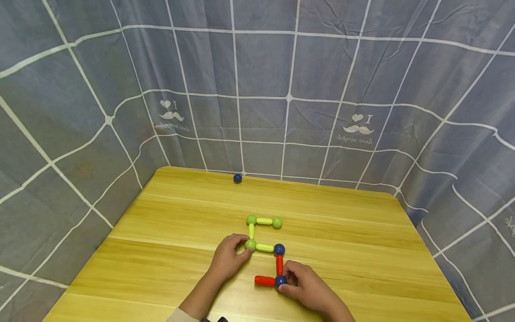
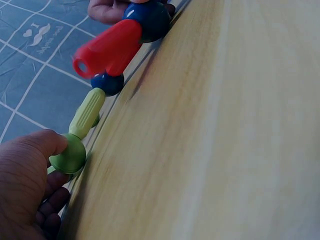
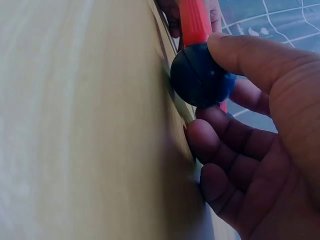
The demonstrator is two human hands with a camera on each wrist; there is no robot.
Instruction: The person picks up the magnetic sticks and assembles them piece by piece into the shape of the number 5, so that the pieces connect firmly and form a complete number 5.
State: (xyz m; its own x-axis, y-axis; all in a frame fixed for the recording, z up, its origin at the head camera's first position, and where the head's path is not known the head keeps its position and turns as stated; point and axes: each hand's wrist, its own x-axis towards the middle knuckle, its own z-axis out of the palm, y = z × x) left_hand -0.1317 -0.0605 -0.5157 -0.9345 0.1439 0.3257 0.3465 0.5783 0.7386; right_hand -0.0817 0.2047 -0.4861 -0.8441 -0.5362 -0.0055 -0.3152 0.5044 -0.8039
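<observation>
A joined chain of balls and rods lies on the wooden table. Its far part has a green ball [image 1: 277, 222], a yellow-green rod [image 1: 264, 221] and another green ball at the corner. My left hand [image 1: 228, 259] pinches the near green ball [image 2: 69, 154] between thumb and fingers. From that ball a yellow-green rod [image 1: 264, 247] runs to a blue ball [image 1: 279, 249], then a red rod [image 1: 279, 265] leads nearer. My right hand [image 1: 307, 286] grips the near blue ball [image 3: 200, 75] with thumb and fingers. A second red rod [image 1: 264, 281] points left from it, its outer end free.
A loose blue ball [image 1: 238, 178] sits at the table's far edge. The wooden table [image 1: 362, 232] is bordered by a grey curtain [image 1: 261, 67] with white grid lines at the back and both sides.
</observation>
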